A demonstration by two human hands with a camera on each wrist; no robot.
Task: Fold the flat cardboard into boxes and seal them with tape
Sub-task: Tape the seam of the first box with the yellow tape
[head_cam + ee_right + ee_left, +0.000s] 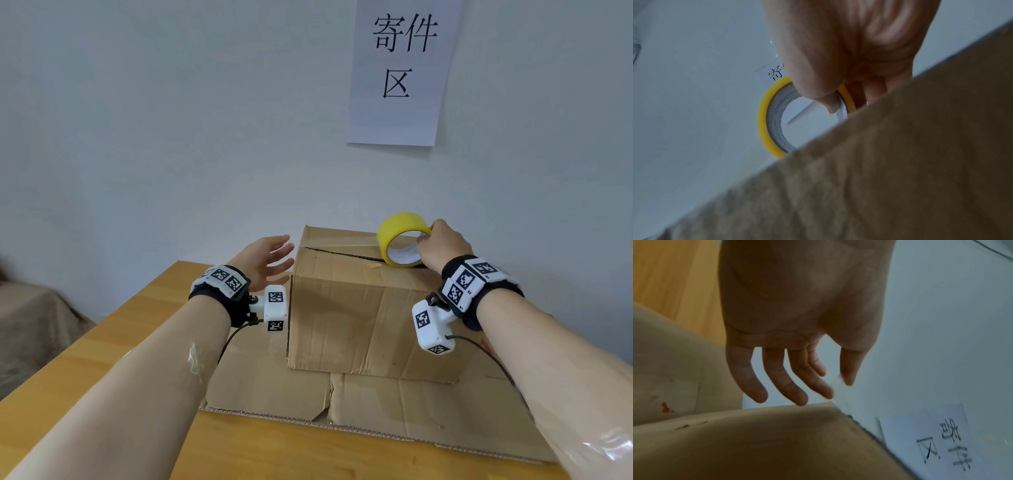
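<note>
A folded brown cardboard box (356,308) stands on flat cardboard sheets (376,407) on the wooden table (113,346). Its top flaps meet along a dark seam (342,254). A yellow tape roll (402,240) stands on edge on the box top at the right end of the seam. My right hand (442,245) grips the roll, thumb inside the core (830,104), fingers outside. My left hand (270,260) hovers with fingers spread just left of the box's upper left edge, holding nothing; in the left wrist view the left hand's fingers (795,389) hang just above the box edge (818,408).
A white paper sign (399,72) hangs on the pale wall behind the box. The table's left edge drops off toward a brown cloth-covered shape (30,322). Clear tape scraps cling to both forearms (195,359). Bare table lies left of the box.
</note>
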